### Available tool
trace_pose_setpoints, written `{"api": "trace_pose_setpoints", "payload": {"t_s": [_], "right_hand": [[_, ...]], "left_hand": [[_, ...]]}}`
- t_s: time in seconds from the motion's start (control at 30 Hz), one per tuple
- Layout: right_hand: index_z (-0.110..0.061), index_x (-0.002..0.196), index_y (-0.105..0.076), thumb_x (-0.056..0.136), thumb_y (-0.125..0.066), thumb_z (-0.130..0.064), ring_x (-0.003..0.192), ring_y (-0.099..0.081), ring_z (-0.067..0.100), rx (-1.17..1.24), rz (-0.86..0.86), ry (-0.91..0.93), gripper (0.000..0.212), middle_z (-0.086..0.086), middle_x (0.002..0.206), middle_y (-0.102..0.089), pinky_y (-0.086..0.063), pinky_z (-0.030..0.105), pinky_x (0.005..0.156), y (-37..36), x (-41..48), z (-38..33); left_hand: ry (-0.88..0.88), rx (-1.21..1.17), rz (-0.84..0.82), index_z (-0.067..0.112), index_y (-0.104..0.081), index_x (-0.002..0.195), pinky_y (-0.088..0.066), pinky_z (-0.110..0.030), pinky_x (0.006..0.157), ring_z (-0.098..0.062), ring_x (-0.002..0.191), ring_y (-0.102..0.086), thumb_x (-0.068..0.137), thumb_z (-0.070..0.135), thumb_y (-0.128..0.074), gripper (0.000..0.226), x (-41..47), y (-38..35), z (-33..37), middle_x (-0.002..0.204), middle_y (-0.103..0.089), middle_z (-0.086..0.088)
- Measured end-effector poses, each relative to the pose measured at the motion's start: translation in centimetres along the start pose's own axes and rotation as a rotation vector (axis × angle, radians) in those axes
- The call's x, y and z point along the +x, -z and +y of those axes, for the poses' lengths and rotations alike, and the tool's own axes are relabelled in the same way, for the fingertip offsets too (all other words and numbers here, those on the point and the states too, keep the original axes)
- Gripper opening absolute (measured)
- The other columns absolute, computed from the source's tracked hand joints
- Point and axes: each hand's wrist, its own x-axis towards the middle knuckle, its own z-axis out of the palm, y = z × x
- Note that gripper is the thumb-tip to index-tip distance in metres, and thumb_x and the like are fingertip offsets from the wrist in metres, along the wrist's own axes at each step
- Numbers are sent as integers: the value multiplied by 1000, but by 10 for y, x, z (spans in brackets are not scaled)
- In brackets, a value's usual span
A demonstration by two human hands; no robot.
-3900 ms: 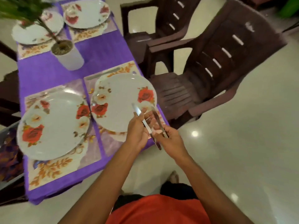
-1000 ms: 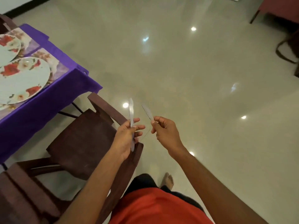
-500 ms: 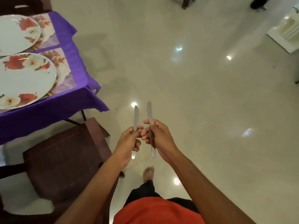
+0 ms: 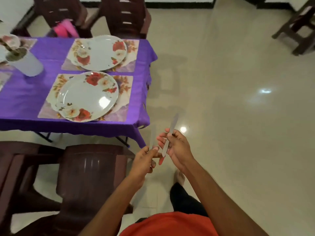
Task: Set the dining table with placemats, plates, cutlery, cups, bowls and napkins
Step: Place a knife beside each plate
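Spreading over the right half of the view is the pale glossy floor (image 4: 238, 116), while the table (image 4: 34, 92) under its purple cloth now fills the upper left, where half a second ago only one end of it showed at the edge. A dark chair (image 4: 92, 176) stands at the table's near side, just left of the person, and two more chairs (image 4: 124, 16) have come into sight beyond the far side. The near placemat (image 4: 124, 103) and the far placemat (image 4: 133, 48) lie side by side by the table's end, carrying the near plate (image 4: 85, 97) and the far plate (image 4: 102, 53). A white pot (image 4: 29, 65) stands further left on the cloth. Both hands hover over the floor, off the table's corner. The left hand (image 4: 144, 164) keeps its grip closed round the left knife (image 4: 152, 137), which points up. The right hand (image 4: 177, 149) holds the right knife (image 4: 172, 128). Earlier the blades stood close and nearly parallel. Now the right knife leans away to the right.
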Motion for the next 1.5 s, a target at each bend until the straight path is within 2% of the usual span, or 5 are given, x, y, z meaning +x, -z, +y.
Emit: {"api": "trace_pose_setpoints", "payload": {"t_s": [0.27, 0.4, 0.63, 0.97, 1.5], "right_hand": [[-6, 107, -63, 102, -49, 1, 74, -63, 15, -68, -100, -221, 16, 8, 79, -62, -59, 28, 68, -41, 114, -49], [-9, 107, -69, 97, -56, 2, 73, -64, 16, -218, -162, -287, 20, 7, 76, -64, -60, 32, 75, -67, 160, -56], [-9, 118, -63, 93, -61, 4, 72, -64, 16, -490, -115, -254, 28, 7, 90, -64, -58, 28, 69, -124, 256, -64], [-13, 120, -57, 91, -63, 8, 87, -69, 22, -763, -186, -196, 36, 12, 97, -66, -63, 31, 69, -182, 332, -56], [-27, 101, -63, 86, -77, -22, 69, -75, 18, -1437, -672, 31, 21, 1, 71, -74, -62, 49, 77, -185, 405, -68]], "left_hand": [[-56, -169, 241, 4, -69, 101, -51, -27, 72, -12, 71, -66, 85, -3, -71, 16, 66, -9, 39, 82, -71, -10], [-37, -214, 415, 6, -74, 99, -53, -25, 58, -24, 71, -63, 86, 6, -75, 13, 97, 4, 52, 81, -71, -12], [-44, -232, 637, 16, -76, 83, -56, -57, 73, -22, 69, -60, 86, 13, -76, 5, 160, 50, 63, 72, -67, -14], [-35, -72, 799, 16, -77, 102, -48, -14, 55, -1, 62, -62, 86, 17, -77, 16, 211, 73, 70, 72, -69, 17], [26, 114, 1097, 16, -75, 97, -49, -17, 73, -2, 80, -62, 84, 20, -77, 14, 227, 58, 69, 92, -65, 8]]}}
